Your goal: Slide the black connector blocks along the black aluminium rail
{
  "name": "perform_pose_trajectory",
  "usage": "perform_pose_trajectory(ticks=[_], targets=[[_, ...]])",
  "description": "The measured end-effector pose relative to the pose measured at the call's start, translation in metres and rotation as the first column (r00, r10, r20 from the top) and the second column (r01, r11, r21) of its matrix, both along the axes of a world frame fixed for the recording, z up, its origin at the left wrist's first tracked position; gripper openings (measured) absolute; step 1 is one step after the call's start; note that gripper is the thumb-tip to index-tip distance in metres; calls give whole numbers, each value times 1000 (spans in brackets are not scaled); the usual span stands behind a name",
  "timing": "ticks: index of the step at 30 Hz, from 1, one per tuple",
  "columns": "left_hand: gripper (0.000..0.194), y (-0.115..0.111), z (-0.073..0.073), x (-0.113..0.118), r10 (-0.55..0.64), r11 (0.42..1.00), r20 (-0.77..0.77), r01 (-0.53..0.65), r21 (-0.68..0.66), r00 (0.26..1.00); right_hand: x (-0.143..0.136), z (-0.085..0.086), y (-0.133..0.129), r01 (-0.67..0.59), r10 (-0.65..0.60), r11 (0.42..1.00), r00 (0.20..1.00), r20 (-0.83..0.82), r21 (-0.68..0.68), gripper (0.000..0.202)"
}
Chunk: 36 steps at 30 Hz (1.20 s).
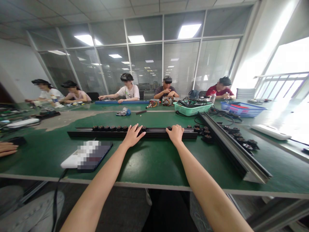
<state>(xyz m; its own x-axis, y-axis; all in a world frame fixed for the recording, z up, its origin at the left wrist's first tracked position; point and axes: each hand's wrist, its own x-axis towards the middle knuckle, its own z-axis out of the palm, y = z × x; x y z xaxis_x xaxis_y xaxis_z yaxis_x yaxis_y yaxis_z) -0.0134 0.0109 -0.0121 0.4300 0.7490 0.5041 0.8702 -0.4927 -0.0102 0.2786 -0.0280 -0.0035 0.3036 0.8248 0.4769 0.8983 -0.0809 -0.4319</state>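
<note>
A long black rail [154, 133] lies crosswise on the green table, with a row of small black parts [113, 128] along its left half. My left hand [133, 134] rests over the rail near its middle, fingers spread, touching or covering a small black part. Further right, my right hand [175, 133] is at the rail with its fingers bent together; a bit of a small dark part shows by its thumb, mostly hidden. More loose black parts [207, 138] lie around the rail's right end.
A second long metal rail [234, 148] runs toward the right front edge. Green basket [193, 109] and blue basket [242, 110] stand behind. A phone [102, 156] and white device [71, 161] lie front left. A person's hand [8, 149] is far left; several people sit opposite.
</note>
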Motion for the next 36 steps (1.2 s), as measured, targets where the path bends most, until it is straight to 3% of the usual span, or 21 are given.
perform_pose_trajectory(ticks=[8, 18, 36], targets=[[73, 2, -2, 0, -3, 1000, 15, 3, 9, 1000, 1, 0, 1, 2, -1, 1000, 1000, -9, 11, 34], [85, -2, 2, 0, 3, 1000, -18, -4, -27, 1000, 1, -1, 3, -3, 3, 1000, 1000, -12, 0, 34], [82, -1, 1, 0, 7, 999, -12, -7, -33, 1000, 3, -2, 5, -6, 6, 1000, 1000, -9, -10, 35]])
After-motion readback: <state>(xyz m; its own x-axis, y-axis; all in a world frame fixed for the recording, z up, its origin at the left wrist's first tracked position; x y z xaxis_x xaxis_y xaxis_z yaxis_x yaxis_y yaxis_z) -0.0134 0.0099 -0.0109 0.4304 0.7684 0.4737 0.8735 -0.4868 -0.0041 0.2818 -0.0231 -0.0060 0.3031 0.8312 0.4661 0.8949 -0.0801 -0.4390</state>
